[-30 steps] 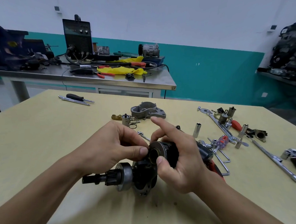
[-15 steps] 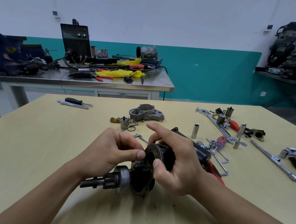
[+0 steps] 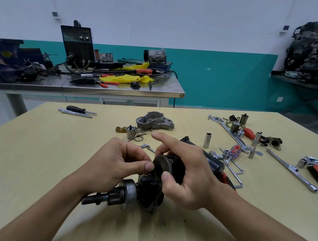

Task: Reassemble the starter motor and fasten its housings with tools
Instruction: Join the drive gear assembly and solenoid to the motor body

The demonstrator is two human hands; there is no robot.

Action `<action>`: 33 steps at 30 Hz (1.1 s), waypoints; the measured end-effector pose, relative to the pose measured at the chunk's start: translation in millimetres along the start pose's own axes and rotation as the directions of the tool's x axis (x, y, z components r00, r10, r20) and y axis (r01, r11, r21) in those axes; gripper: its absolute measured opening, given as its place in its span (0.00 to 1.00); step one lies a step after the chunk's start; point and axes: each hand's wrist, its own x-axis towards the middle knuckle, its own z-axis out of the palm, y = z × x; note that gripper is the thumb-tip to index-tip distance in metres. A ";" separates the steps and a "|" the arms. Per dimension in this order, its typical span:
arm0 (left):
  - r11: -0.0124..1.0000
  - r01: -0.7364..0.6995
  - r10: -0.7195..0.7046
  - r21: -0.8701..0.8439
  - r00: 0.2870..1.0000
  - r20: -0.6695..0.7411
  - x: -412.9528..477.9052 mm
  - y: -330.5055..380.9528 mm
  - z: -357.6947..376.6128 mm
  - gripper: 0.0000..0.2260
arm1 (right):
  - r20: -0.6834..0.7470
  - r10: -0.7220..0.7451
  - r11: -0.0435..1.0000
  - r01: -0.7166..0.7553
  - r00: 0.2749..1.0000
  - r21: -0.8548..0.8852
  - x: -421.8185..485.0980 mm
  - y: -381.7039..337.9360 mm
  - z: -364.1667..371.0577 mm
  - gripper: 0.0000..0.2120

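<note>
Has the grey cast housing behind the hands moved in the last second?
No. The grey cast housing keeps its place just right of the small steel cylinder and the spring rings. Only the camera's view has shifted slightly.

1. My left forearm comes in from the lower left, bare, with the wrist nearly straight.
2. My left hand [image 3: 118, 163] has its fingers curled, and the thumb tip presses the round end of the starter motor [image 3: 149, 193].
3. My right forearm enters from the lower right, also bare.
4. My right hand [image 3: 185, 176] wraps the same part, thumb on its face and index finger lifted straight (touching nothing, as far as I can see).
</note>
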 end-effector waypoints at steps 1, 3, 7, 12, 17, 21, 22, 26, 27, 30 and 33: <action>1.000 -0.001 0.001 0.003 1.000 -0.002 -0.1 0.2 0.0 0.02 | 0.005 0.002 1.000 -0.002 1.000 0.003 0.2 -0.1 -0.2 0.34; 1.000 -0.003 0.003 0.017 1.000 -0.010 0.1 1.0 0.5 0.02 | 0.014 0.005 1.000 -0.005 1.000 0.006 0.4 -0.2 -1.0 0.34; 0.997 0.018 -0.017 0.072 1.000 -0.026 -0.4 4.7 0.7 0.04 | 0.028 0.014 1.000 -0.014 1.000 0.002 0.2 -0.4 -2.0 0.34; 0.985 -0.005 0.018 0.171 0.997 -0.073 -3.8 12.5 1.5 0.07 | 0.024 0.022 1.000 -0.022 0.999 -0.002 1.0 -1.7 -1.7 0.34; 0.940 -0.080 0.113 0.332 0.990 -0.080 -6.6 17.7 2.4 0.05 | 0.023 0.026 1.000 -0.026 0.999 -0.010 1.5 -1.5 -1.8 0.34; 0.891 -0.161 0.208 0.425 0.976 -0.066 -8.5 20.8 2.8 0.03 | 0.016 0.028 0.999 -0.027 0.999 -0.026 1.7 -1.9 -0.9 0.34; 0.880 -0.182 0.231 0.439 0.971 -0.061 -8.8 21.6 2.7 0.04 | 0.013 0.027 0.999 -0.027 1.000 -0.031 1.8 -2.1 -0.8 0.34; 0.842 -0.244 0.302 0.482 0.952 -0.046 -9.0 24.3 3.2 0.12 | 0.001 0.031 0.999 -0.031 1.000 -0.033 1.9 -2.1 -0.2 0.34; 0.837 -0.254 0.315 0.485 0.948 -0.048 -9.0 24.8 3.4 0.11 | -0.002 0.032 0.999 -0.032 0.999 -0.032 2.0 -2.1 -0.1 0.34; 0.820 -0.273 0.347 0.503 0.936 -0.058 -9.1 25.1 4.1 0.09 | -0.008 0.030 0.999 -0.031 1.000 -0.030 1.8 -1.9 0.3 0.34; 0.807 -0.284 0.359 0.518 0.932 -0.048 -8.7 25.6 5.7 0.09 | -0.012 0.036 0.999 -0.036 0.999 -0.026 1.8 -1.6 0.2 0.34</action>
